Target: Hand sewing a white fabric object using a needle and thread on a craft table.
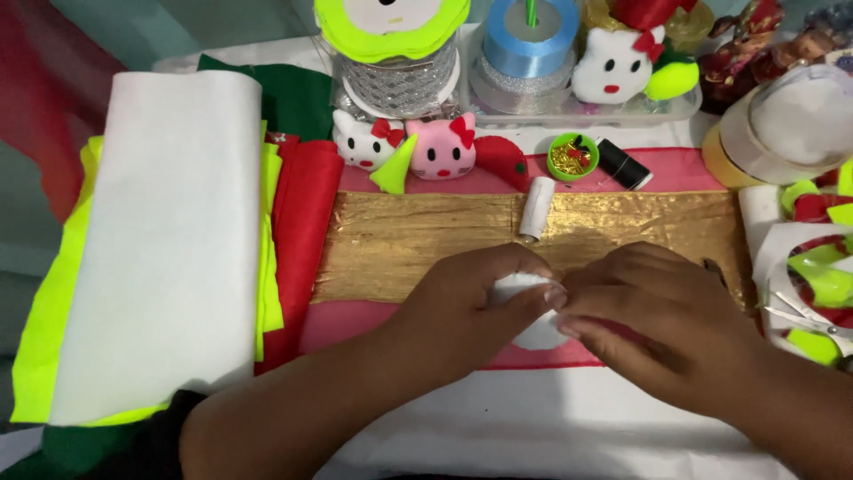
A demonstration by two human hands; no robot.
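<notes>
Both hands meet near the middle of the tabletop (498, 444), over the lower edge of a gold fabric strip (426, 236) that lies across a pink felt sheet (355, 324). The left hand (475, 298) is curled around a small white stuffed felt piece (520, 286), pinching it between thumb and fingers. The right hand (657, 307) closes in from the other side, its fingertips (562, 295) pressed against the same white piece, so both hands grasp it together. A rounded white part (539, 336) shows just below the fingers, resting on the pink felt; whether it belongs to the held piece cannot be told.

Just beyond the hands, a white thread spool (536, 207) lies on the gold fabric. Behind it sit a small green lid of gold pins (571, 157) and a black thread spool (624, 164). Two little cat-face plush heads, one white (360, 142) and one pink (442, 148), both with red bows, stand at the far edge of the gold strip, with a neon-yellow felt cone (394, 166) between them. A red stuffed shape (502, 160) lies just beside the pink head.

On the left lies a stack of felt: a white sheet (160, 240) on top of neon-yellow felt (53, 329), with red felt (302, 222) beside it. At the back stand a blue ribbon roll (530, 40) and a silver ribbon roll (400, 84). Scissors (804, 316) lie among neon scraps at the right edge.
</notes>
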